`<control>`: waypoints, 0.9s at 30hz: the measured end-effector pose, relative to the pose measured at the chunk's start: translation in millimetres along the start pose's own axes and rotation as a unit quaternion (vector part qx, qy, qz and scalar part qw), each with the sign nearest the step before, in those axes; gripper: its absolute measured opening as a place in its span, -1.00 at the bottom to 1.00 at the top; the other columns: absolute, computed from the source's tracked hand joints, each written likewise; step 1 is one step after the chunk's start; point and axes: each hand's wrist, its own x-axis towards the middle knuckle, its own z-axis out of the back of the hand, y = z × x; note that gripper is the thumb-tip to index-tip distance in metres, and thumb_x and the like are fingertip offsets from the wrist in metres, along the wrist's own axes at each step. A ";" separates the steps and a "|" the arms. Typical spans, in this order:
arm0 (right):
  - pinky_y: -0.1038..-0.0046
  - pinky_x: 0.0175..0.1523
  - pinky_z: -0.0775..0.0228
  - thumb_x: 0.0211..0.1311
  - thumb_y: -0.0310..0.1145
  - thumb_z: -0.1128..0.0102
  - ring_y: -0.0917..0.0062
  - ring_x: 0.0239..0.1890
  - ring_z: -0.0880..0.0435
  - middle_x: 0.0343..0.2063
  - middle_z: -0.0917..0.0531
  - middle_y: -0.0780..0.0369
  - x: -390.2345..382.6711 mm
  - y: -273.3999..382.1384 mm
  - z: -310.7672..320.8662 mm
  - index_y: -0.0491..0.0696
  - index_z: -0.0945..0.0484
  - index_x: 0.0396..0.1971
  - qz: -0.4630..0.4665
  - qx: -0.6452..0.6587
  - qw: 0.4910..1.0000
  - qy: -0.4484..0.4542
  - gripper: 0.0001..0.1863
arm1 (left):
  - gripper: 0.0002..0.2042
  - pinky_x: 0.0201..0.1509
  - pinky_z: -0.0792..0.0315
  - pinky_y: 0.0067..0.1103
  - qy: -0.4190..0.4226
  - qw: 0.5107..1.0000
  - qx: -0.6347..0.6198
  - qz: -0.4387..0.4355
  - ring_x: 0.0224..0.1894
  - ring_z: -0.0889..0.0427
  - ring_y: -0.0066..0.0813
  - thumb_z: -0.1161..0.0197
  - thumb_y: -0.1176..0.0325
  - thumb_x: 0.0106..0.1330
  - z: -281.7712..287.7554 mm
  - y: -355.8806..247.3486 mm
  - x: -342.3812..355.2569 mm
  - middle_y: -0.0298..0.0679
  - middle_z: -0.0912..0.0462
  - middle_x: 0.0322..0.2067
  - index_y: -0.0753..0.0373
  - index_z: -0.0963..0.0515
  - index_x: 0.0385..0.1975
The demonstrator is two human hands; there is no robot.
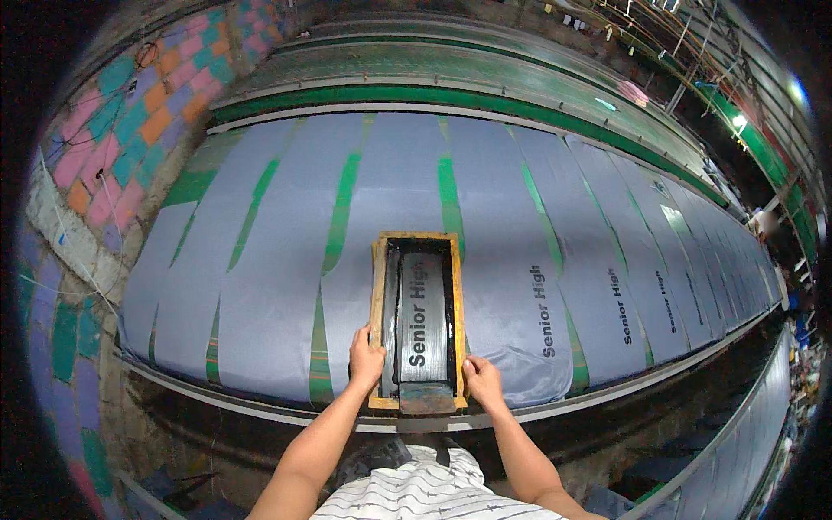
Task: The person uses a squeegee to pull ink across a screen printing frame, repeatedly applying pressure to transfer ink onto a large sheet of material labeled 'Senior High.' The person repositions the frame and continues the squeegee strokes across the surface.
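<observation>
A small wooden screen printing frame (379,290) lies on a grey-blue fabric panel (412,191) in front of me. Dark lettering shows in its mesh window, bordered in black. My left hand (367,357) grips the frame's left side near the front corner. On the opposite side, the fingers of my right hand (482,380) are closed on the frame's edge. A squeegee (427,400) with a worn, flat body rests across the near end of the frame, touched by neither hand. Just right of the frame, another fabric panel (507,321) bears dark lettering and is rumpled at its near end.
Several fabric panels (269,286) lie side by side along a long green table (342,217); those to the right carry lettering, those to the left are plain. Another long green table (390,65) runs behind. A painted brick wall (121,130) borders the left side.
</observation>
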 end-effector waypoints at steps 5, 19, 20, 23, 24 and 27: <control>0.12 0.02 -0.47 0.32 -0.25 -0.20 0.01 -0.13 -0.66 -0.22 -0.68 -0.07 -4.9 8.8 -11.0 -0.16 -0.69 -0.08 0.002 -0.019 1.000 -0.005 -0.66 | -0.42 0.22 -0.45 -0.32 -0.009 0.999 -0.027 -0.016 0.12 -0.57 0.05 -0.22 0.62 0.03 -0.1 9.0 -0.8 0.05 -0.57 0.03 0.42 -0.46 0.18; 0.18 -0.05 -0.48 0.23 -0.34 -0.26 0.08 -0.18 -0.66 -0.29 -0.66 0.01 -16.0 53.9 -13.8 -0.17 -0.70 -0.14 0.036 0.022 0.995 -0.085 -0.73 | -0.35 0.33 -0.39 -0.39 -0.041 0.994 -0.066 -0.073 0.19 -0.56 -0.06 -0.23 0.64 -0.03 42.2 -16.3 4.6 0.03 -0.57 0.10 0.45 -0.44 0.22; 0.19 -0.05 -0.48 0.23 -0.34 -0.27 0.08 -0.18 -0.66 -0.29 -0.66 0.00 -15.9 62.5 -19.3 -0.17 -0.70 -0.14 0.041 0.030 0.995 -0.087 -0.73 | -0.36 0.33 -0.39 -0.38 -0.041 0.994 -0.070 -0.069 0.19 -0.56 -0.06 -0.23 0.64 -0.03 50.2 -10.5 9.3 0.03 -0.57 0.10 0.45 -0.44 0.22; 0.18 -0.09 -0.47 0.24 -0.32 -0.27 0.10 -0.23 -0.65 -0.33 -0.64 0.02 -18.9 96.6 -48.3 -0.15 -0.70 -0.13 0.038 0.025 0.996 -0.081 -0.72 | -0.36 0.33 -0.39 -0.38 -0.035 0.994 -0.085 -0.055 0.20 -0.56 -0.06 -0.23 0.64 -0.03 85.9 11.3 27.9 0.03 -0.58 0.10 0.45 -0.45 0.22; 0.17 -0.10 -0.46 0.25 -0.31 -0.27 0.11 -0.24 -0.65 -0.34 -0.64 0.02 -21.2 110.6 -60.3 -0.14 -0.71 -0.12 0.036 0.022 0.996 -0.076 -0.72 | -0.36 0.33 -0.39 -0.38 -0.029 0.994 -0.091 -0.047 0.20 -0.56 -0.07 -0.23 0.64 -0.03 101.8 19.6 34.4 0.03 -0.58 0.10 0.45 -0.45 0.21; 0.16 -0.13 -0.46 0.25 -0.28 -0.27 0.12 -0.27 -0.64 -0.38 -0.62 0.04 -31.9 143.7 -111.4 -0.11 -0.71 -0.10 0.029 0.007 0.997 -0.068 -0.70 | -0.36 0.33 -0.39 -0.38 -0.025 0.995 -0.079 -0.052 0.21 -0.56 -0.08 -0.24 0.64 -0.04 154.2 49.9 52.3 0.02 -0.58 0.10 0.45 -0.46 0.21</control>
